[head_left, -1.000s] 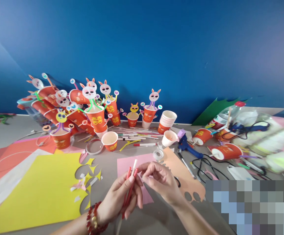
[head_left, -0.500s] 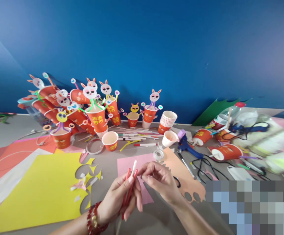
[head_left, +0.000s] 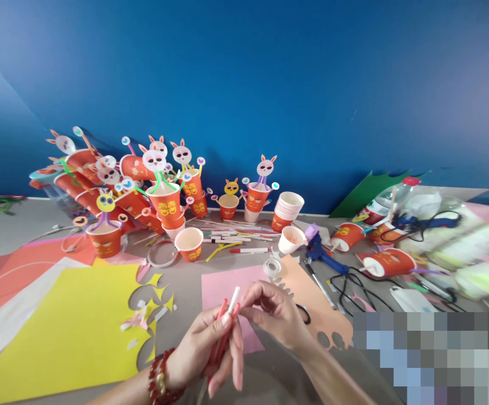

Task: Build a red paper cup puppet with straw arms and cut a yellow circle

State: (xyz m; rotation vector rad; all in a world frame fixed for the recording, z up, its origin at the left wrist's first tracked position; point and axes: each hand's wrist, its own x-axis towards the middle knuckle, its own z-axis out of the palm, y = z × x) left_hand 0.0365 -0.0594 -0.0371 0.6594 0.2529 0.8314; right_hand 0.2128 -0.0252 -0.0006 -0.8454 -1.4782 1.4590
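Note:
My left hand (head_left: 210, 337), with a red bead bracelet (head_left: 160, 377) at its wrist, grips a small bundle of straws. A white straw (head_left: 234, 299) stands up between two red straws (head_left: 223, 307), and their lower ends run down through the palm. Close beside the bundle's tips, my right hand (head_left: 276, 318) has thumb and forefinger pinched together. Whatever the pinch may hold is too small to make out. Under the hands lies a pink paper sheet (head_left: 214, 281), with peach paper (head_left: 332, 323) full of round cut-outs to its right.
Yellow paper (head_left: 67, 326) with scraps covers the left. Behind stand red cups with animal faces (head_left: 164, 202), a cup stack (head_left: 288, 208) and an open cup (head_left: 189, 244). Markers (head_left: 248, 250), a blue glue gun (head_left: 324, 256), its black cable (head_left: 362, 278) and a tape roll (head_left: 272, 266) lie around.
The straw bundle has moved slightly down and right in my left hand, its lower fingers straightening a little. My right fingertips have come closer to the red straw's tip.

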